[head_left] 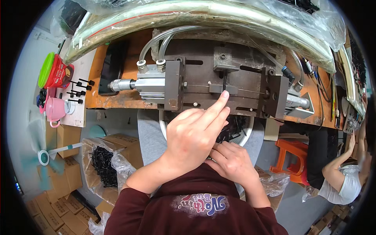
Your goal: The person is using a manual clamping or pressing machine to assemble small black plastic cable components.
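Observation:
My left hand (190, 135) reaches over the metal fixture (199, 93), index finger stretched out and the finger beside it nearly so. Its fingertip meets the near end of a slim black part (225, 81) standing at the small grey clamp blocks (231, 90); whether it presses or only rests there cannot be made out. Lower down, my right hand (235, 161) is closed, fingers curled, by the basin's near side; what it holds, if anything, is hidden. The white-rimmed basin (248, 135) on my lap contains many slim black pieces (234, 127), partly covered by both hands.
Pneumatic cylinders (152, 84) with clear hoses flank the fixture on the wooden bench (113, 102). A phone (112, 70), black parts (78, 92) and a pink cup (55, 109) lie leftward. An open bag of black pieces (103, 166) stands below; right, an orange stool (290, 158) and another person (342, 182).

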A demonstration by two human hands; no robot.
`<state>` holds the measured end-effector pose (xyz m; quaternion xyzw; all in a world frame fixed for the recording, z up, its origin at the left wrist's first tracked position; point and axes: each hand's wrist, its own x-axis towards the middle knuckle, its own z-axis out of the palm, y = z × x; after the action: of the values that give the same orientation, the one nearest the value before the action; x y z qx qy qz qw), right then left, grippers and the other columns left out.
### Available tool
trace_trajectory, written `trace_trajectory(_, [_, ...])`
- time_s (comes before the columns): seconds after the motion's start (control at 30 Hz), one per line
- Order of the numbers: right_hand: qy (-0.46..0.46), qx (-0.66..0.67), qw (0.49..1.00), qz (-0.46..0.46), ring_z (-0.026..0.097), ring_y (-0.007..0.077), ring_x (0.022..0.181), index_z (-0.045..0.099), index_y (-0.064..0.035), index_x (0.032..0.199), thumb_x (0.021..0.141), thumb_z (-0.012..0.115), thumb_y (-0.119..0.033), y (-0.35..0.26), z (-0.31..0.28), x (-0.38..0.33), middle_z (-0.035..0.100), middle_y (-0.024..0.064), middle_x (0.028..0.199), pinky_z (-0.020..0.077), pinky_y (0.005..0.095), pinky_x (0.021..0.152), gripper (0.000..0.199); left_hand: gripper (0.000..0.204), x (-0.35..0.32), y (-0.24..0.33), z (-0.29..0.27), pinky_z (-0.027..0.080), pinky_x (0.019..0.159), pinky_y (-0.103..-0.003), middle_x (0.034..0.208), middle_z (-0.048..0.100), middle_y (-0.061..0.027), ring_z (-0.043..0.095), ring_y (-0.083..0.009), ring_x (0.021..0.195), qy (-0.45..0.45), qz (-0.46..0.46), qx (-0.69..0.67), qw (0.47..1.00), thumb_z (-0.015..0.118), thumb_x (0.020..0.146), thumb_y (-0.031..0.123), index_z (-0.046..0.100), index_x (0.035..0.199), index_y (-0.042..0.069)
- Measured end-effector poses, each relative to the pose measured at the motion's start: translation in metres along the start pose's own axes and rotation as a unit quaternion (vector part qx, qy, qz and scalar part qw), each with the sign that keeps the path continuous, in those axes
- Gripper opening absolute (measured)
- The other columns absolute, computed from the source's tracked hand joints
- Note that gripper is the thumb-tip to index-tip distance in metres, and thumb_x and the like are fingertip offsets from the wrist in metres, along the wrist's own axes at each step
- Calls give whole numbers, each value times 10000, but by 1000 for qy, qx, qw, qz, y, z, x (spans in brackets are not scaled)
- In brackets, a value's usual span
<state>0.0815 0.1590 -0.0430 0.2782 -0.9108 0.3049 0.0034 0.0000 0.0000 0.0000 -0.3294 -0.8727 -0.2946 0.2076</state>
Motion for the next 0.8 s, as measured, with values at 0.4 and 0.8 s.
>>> trace_trajectory(0.4, [54, 26, 998, 26, 654, 240, 752, 656, -33, 886, 738, 766, -120, 8, 16, -18, 691, 97, 945, 516, 351, 629, 204, 180, 2, -3, 3, 497, 584, -254, 1112, 726, -26, 652, -160, 638, -7, -23, 15, 1000, 797, 714, 165, 736, 867, 92])
trace_trajectory(0.8, [67, 1, 983, 173, 617, 295, 740, 643, -38, 830, 724, 757, -86, 24, 68, -80, 628, 88, 777, 512, 394, 647, 162, 202, -17, -7, -8, 471, 568, -248, 1156, 711, -48, 646, -152, 635, -51, 28, -77, 995, 806, 713, 195, 727, 873, 100])
